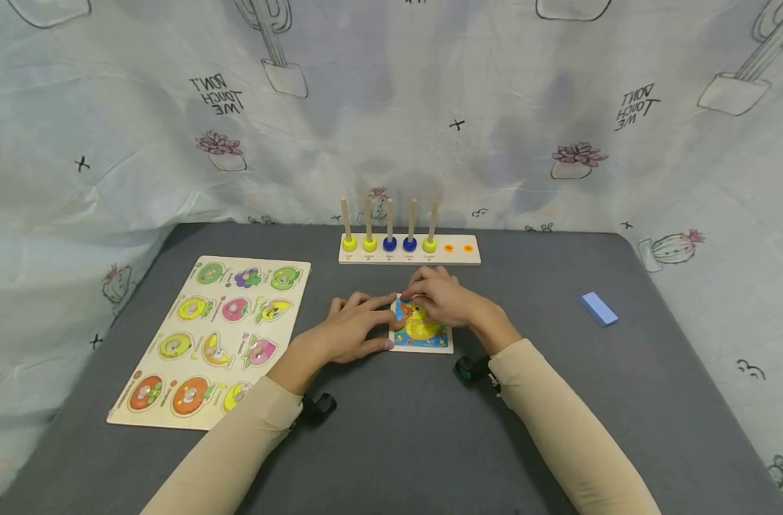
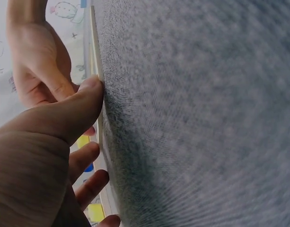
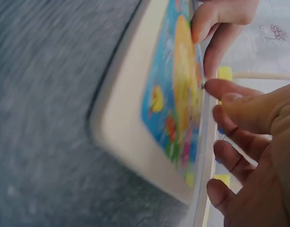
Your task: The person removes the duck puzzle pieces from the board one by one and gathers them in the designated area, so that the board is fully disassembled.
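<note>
A small wooden duck puzzle (image 1: 424,336), with a yellow duck on a blue ground, lies on the grey table. My left hand (image 1: 349,329) rests at its left side with fingers spread, the thumb near the front corner. In the left wrist view the left thumb (image 2: 90,90) touches the board's edge. Over the puzzle's far part is my right hand (image 1: 446,297), its fingers bent. Seen from the right wrist, the right hand (image 3: 258,142) has thumb and index fingertip close together at the board's far edge; whether they pinch a piece is unclear.
A cream counting stand (image 1: 398,257) with several upright pegs and yellow and blue rings stands behind the puzzle. To the left lies a large fruit puzzle board (image 1: 201,329), partly behind the left sleeve. A light-blue block (image 1: 600,309) lies at the right. A printed curtain hangs behind the table.
</note>
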Demonstrator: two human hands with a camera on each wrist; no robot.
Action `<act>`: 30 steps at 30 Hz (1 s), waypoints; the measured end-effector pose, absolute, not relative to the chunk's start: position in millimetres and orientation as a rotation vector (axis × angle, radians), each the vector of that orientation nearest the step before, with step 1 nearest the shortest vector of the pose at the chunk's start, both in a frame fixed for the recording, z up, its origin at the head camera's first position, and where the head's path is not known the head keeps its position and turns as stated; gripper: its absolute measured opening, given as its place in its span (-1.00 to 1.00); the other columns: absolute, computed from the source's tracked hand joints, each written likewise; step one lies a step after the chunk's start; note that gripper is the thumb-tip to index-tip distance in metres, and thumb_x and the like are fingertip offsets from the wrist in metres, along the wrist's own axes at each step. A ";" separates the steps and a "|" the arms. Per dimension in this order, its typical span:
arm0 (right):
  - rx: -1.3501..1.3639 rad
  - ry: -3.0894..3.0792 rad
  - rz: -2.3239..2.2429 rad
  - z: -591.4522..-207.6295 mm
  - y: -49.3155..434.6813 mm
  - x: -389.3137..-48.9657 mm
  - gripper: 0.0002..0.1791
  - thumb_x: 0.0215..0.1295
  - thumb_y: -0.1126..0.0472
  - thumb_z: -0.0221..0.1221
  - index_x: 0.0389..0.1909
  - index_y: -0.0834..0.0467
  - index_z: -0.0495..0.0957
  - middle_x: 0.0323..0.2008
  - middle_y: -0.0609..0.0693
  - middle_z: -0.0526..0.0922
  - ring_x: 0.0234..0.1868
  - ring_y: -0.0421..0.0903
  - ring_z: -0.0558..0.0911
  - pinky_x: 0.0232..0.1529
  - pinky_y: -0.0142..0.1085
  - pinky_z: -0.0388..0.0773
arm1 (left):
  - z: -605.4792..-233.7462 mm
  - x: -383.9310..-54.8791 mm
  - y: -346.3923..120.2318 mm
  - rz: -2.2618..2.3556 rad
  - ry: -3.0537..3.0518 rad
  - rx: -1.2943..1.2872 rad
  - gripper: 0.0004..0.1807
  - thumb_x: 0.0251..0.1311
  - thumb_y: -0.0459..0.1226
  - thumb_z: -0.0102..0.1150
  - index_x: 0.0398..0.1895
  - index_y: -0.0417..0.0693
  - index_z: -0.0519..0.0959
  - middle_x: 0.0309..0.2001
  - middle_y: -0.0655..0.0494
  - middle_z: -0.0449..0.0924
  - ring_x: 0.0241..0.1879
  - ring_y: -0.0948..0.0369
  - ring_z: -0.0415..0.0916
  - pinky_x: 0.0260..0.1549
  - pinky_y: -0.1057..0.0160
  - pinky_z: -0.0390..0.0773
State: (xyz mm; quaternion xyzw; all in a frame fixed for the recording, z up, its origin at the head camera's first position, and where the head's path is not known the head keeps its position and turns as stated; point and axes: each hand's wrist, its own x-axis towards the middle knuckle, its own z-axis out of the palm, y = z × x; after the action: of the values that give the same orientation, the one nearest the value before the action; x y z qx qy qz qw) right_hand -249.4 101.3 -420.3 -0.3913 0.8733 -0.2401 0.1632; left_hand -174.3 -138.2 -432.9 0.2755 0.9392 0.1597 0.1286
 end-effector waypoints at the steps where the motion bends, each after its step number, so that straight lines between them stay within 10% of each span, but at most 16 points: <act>1: -1.113 2.483 -0.692 -420.1 101.0 -249.2 -0.67 0.61 0.30 0.00 0.17 0.12 0.67 0.15 0.06 0.50 0.11 0.07 0.42 0.15 0.03 0.34 | -432.8 -174.5 -137.8 0.463 2.733 0.800 -0.70 0.42 0.12 0.17 0.15 0.47 0.58 0.64 0.22 0.03 0.45 0.01 0.13 0.07 -0.14 0.16; 30: -1.148 2.387 -0.879 -432.9 104.8 -250.6 -0.67 0.59 0.38 -0.01 0.22 0.29 0.58 0.08 0.15 0.57 -0.08 -0.03 0.55 -0.02 -0.14 0.51 | -433.0 -175.1 -137.9 0.478 2.735 0.785 -0.64 0.39 0.14 0.17 0.20 0.43 0.58 0.65 0.19 0.02 0.44 -0.01 0.13 0.08 -0.16 0.17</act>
State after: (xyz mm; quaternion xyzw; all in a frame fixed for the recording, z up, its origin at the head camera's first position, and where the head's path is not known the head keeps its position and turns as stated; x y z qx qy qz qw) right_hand -250.6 104.8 -432.9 -0.4049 0.8422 -0.3102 0.1745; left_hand -175.1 -137.9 -433.0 0.2698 0.9402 0.1642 0.1276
